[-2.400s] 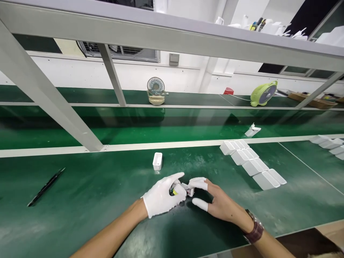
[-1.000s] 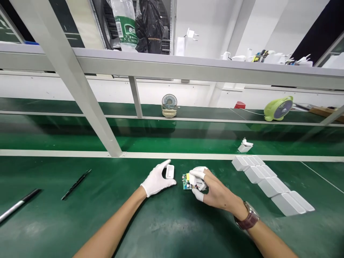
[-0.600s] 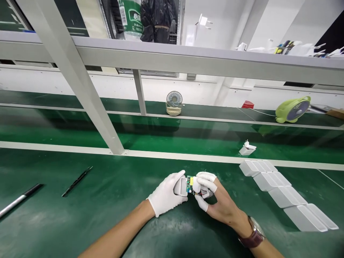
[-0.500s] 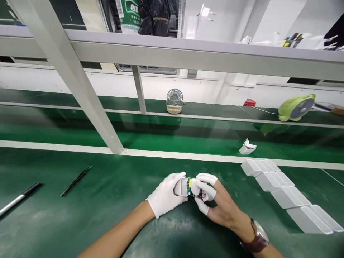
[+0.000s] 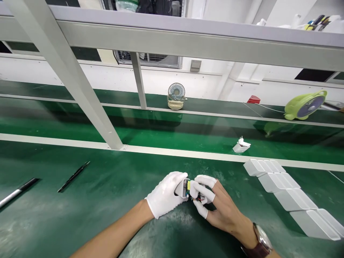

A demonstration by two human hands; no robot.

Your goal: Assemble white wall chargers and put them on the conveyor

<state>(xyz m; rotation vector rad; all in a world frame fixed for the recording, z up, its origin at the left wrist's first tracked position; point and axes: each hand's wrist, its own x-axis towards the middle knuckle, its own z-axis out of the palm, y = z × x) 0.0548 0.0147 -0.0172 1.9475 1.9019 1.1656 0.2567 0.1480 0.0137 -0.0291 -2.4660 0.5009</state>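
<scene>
My left hand (image 5: pixel 164 196), in a white glove, is closed around a small white plastic housing (image 5: pixel 180 189), its open end facing right. A green circuit board (image 5: pixel 188 187) with a yellow component sits partly inside that opening. Bare at the palm but with white fingertip covers, my right hand (image 5: pixel 215 200) pinches the board's outer end. Dark and red wires and a white part show between its fingers, which hide most of that end. Both hands are just above the green tabletop (image 5: pixel 113 215).
Several white empty housings (image 5: pixel 291 199) stand in a stepped row at right. Past the pale rail, a white plug piece (image 5: pixel 241 146) lies on the green belt. Tweezers (image 5: pixel 73 176) and a black-and-silver tool (image 5: pixel 20 192) lie left. A slanted post (image 5: pixel 77 82) rises at left.
The circuit board has gone a little further into the housing, moving left. Both hands keep their grips. The camera view has tilted slightly downward.
</scene>
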